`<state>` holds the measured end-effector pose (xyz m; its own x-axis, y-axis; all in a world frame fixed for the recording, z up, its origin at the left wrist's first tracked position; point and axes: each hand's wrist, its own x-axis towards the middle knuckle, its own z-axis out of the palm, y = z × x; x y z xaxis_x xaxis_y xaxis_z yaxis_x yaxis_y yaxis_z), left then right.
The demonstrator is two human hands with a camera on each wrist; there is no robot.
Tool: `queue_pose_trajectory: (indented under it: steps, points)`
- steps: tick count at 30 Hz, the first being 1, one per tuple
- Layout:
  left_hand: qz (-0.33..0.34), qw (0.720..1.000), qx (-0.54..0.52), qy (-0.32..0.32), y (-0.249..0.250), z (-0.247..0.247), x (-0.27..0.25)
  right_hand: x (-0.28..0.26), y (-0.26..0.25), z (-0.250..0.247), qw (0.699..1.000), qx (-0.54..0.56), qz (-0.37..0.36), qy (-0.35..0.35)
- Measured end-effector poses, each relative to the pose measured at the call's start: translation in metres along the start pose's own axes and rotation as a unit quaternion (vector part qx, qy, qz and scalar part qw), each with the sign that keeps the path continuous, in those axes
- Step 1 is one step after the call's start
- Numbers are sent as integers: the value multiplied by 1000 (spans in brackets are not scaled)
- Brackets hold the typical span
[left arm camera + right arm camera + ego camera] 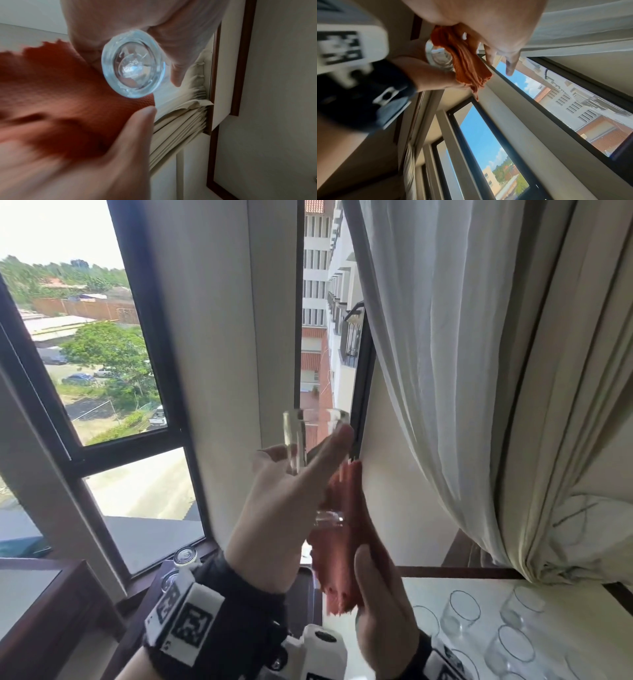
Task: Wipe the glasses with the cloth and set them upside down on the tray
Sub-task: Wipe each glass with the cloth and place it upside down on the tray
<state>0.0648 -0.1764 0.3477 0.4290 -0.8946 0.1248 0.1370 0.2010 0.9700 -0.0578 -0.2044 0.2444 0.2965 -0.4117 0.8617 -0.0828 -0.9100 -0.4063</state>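
Mid-wipe: left hand [287, 491] gripping glass [317, 440], right hand [380, 611] pinching cloth [342, 542] against it; several more glasses [496, 631] below-right of it, tray not visible.

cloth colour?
Orange-red cloth with a fine woven texture, held by the right hand; clearest in the left wrist view.

We are facing dark-framed windows [102, 371] letting daylight in, a pale curtain [479, 371] hanging at right, beside cream wall panels [219, 337].
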Motion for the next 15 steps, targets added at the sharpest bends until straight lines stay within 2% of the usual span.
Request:
queue_pose_trajectory:
  steps: [2,5,7,8,9,11,12,13,14,15]
  points:
    - [-1,1000,-1,-4,-9,5,-8,17,17,2,997,45,51,34]
    - [0,1000,-10,-21,-25,15,-15,39,30,-1,995,6,87,51]
    - [-5,1000,-15,-20,-28,20,-17,48,19,-8,997,11,75,26]
    - [-11,1000,-20,-14,-28,20,-16,47,15,-9,999,26,34,15]
    - [-16,1000,-26,-5,-26,18,-15,52,4,-8,997,76,-3,25]
    - [-12,999,-31,17,-20,11,-10,39,-5,-6,975,219,6,-27]
    - [-6,999,-31,26,-17,8,-8,24,-4,-3,969,244,13,-39]
    - [-1,999,-32,34,-15,5,-5,5,0,2,977,209,28,-36]
    - [8,999,-31,40,-13,4,-4,-6,4,3,982,166,80,-37]
    - [20,999,-29,36,-13,3,-4,-13,12,3,994,60,79,-36]
